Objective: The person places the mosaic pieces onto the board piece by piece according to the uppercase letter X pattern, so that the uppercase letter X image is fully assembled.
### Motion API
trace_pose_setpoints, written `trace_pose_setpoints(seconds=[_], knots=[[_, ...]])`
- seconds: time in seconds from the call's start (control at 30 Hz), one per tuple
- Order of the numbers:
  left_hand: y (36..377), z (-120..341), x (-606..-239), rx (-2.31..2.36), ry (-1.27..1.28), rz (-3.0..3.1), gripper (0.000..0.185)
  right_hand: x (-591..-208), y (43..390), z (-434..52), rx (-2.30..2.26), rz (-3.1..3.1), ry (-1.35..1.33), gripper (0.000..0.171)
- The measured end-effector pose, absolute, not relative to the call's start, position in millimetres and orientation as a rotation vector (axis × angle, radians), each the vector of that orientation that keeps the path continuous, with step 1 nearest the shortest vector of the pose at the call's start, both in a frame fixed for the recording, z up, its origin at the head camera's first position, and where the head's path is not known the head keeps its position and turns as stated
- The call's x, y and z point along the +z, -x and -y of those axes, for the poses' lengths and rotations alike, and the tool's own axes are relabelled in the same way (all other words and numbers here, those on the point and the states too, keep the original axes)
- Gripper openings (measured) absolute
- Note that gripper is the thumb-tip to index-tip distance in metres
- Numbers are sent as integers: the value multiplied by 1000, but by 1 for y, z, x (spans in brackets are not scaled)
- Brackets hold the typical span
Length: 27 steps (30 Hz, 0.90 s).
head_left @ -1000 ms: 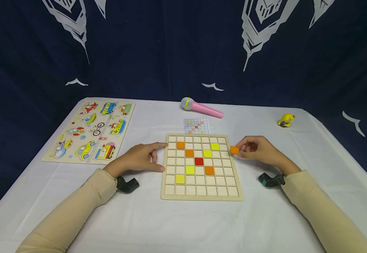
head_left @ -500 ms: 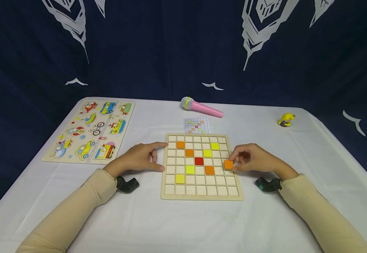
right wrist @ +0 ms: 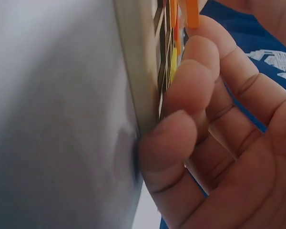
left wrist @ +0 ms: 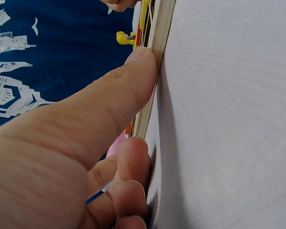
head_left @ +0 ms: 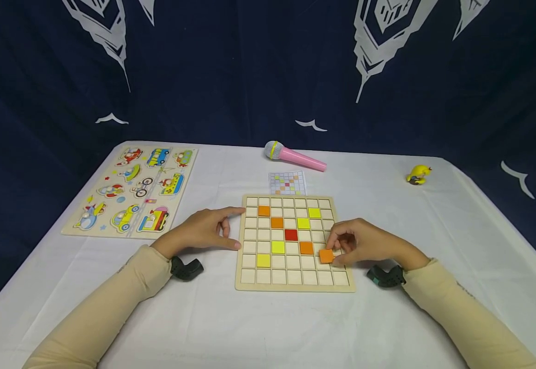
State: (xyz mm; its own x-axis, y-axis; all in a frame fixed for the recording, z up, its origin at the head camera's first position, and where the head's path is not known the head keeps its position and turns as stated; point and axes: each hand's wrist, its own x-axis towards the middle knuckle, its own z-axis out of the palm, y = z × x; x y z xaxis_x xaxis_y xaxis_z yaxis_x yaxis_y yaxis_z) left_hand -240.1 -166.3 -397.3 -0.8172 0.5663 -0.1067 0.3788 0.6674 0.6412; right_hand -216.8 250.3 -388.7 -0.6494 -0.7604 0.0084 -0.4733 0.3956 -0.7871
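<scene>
A wooden grid board (head_left: 294, 284) lies on the white table, with orange, yellow and red tiles set in some squares. My right hand (head_left: 364, 245) pinches an orange tile (head_left: 326, 255) just above the board's lower right squares; in the right wrist view the orange tile (right wrist: 192, 13) shows beyond my curled fingers (right wrist: 181, 138) at the board's edge (right wrist: 138, 71). My left hand (head_left: 200, 233) rests on the table with fingers extended, thumb (left wrist: 119, 90) and forefinger pressed against the board's left edge (left wrist: 155, 62).
A vehicle peg puzzle (head_left: 136, 189) lies at the left. A pink toy microphone (head_left: 293, 156) and a small pattern card (head_left: 287, 183) sit behind the board. A yellow duck toy (head_left: 417, 175) stands far right. Dark blue cloth hangs behind the table.
My right hand has carried the orange tile from beside the board's upper right edge down and left, over the lower right squares. The left hand has stayed still.
</scene>
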Motion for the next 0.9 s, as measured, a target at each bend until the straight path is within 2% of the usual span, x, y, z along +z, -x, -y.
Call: trace_pose_setpoints(seconds=[0.9], knots=[[241,165,-397,891,-748,-2591,90,-387,210,-242,-1056,-2303,1153,22]])
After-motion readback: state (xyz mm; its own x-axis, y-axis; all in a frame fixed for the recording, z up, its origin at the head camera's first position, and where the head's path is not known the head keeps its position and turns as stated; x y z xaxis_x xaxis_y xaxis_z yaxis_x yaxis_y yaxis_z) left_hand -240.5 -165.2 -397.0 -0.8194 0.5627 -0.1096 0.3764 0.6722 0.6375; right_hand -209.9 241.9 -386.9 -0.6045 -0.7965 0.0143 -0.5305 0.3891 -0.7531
